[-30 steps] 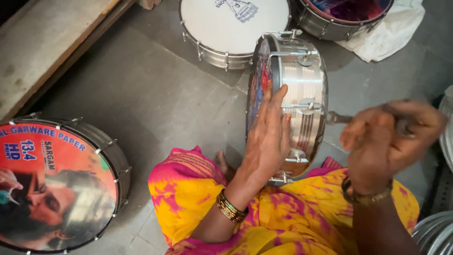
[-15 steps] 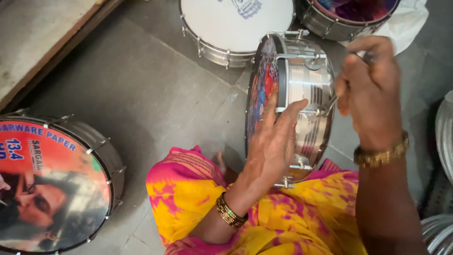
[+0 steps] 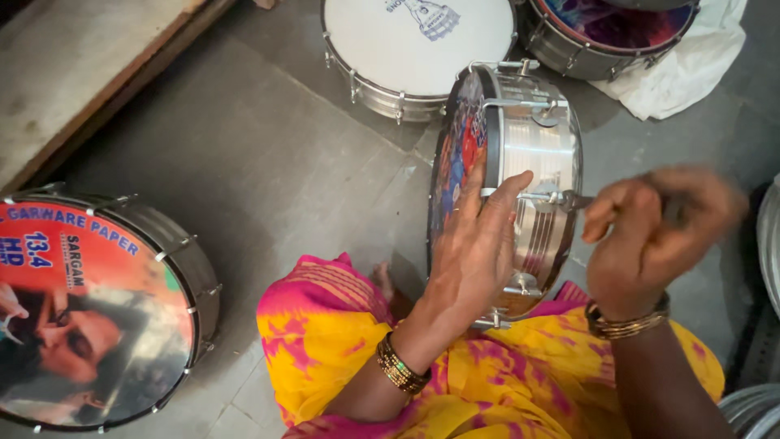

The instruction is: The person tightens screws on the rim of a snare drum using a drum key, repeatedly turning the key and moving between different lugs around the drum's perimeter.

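Observation:
A shiny steel drum (image 3: 536, 154) stands on its edge on my lap, its colourful printed head facing left. My left hand (image 3: 475, 244) lies flat against the head and rim, fingers spread, steadying it. My right hand (image 3: 654, 232) is blurred with motion and is closed around a small metal tuning key (image 3: 573, 201) that sits on a tension rod on the drum's shell. Both wrists carry bangles. My knees are covered in yellow and pink cloth (image 3: 341, 333).
A white-headed drum (image 3: 414, 53) and a drum with a purple printed head (image 3: 609, 32) sit on the grey floor ahead. A large drum with a picture head (image 3: 89, 317) lies at left. White cloth (image 3: 691, 69) is at top right, a wooden plank (image 3: 73, 65) at top left.
My right hand swung from low right up to the drum's top edge, then back down to the right with the key. The left hand stayed on the drum head.

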